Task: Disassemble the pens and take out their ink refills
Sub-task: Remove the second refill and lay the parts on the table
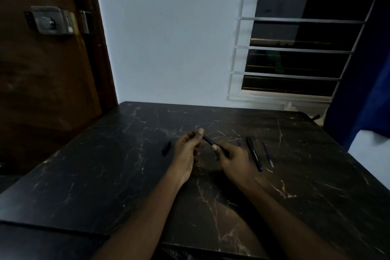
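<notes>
A dark, veined marble table point(105, 175) fills the lower view, and both forearms are stretched over its near edge toward the middle. Above the table's centre a dark pen point(209, 140) is held between the two hands, slanted from 11 o'clock down to 5 o'clock. Its far end is pinched between the thumb and the curled fingertips of the left hand point(185, 151). Its near end is gripped by the right hand point(234, 161), whose thumb is laid along the barrel while the fingers are curled around it. At 9 o'clock from the hands, just beside the left hand, a black cap point(166, 148) is seen lying on the table. At 3 o'clock a second pen point(254, 154) is laid flat, with a thin blue ink refill point(267, 154) beside it, apart from it. A short blue piece point(239, 143) near the right hand is too small to be identified. Beyond the table a white wall point(168, 48) is seen at 12 o'clock, a wooden door point(42, 91) with a metal lock point(50, 20) at 10 o'clock, a barred window point(295, 48) at 1 o'clock and a blue curtain point(369, 101) at 3 o'clock.
</notes>
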